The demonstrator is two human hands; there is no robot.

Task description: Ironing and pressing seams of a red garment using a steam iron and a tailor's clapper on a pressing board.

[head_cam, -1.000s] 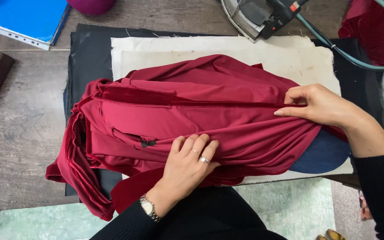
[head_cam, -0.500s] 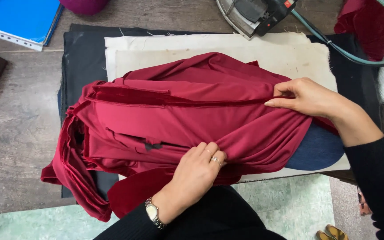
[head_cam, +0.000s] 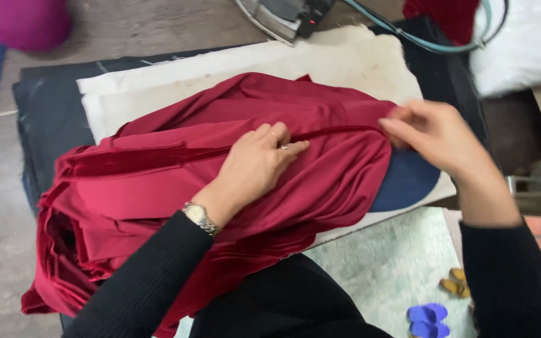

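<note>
Bench (head_cam: 45, 131): one, padded, cream cloth (head_cam: 358, 66) on top.
Garment (head_cam: 158, 188): one, dark red, heaped mid-bench, spilling over near edge.
Iron (head_cam: 283, 15): one, far edge.
Left hand (head_cam: 255, 166): flat, pressing garment.
Right hand (head_cam: 436, 134): pinching garment's right end.

Both arms wear black ribbed knit sleeves, the left hand (head_cam: 255, 168) carries a silver wristwatch (head_cam: 198, 216) and a ring (head_cam: 284, 147), while the right hand (head_cam: 436, 134) is bare.
</note>
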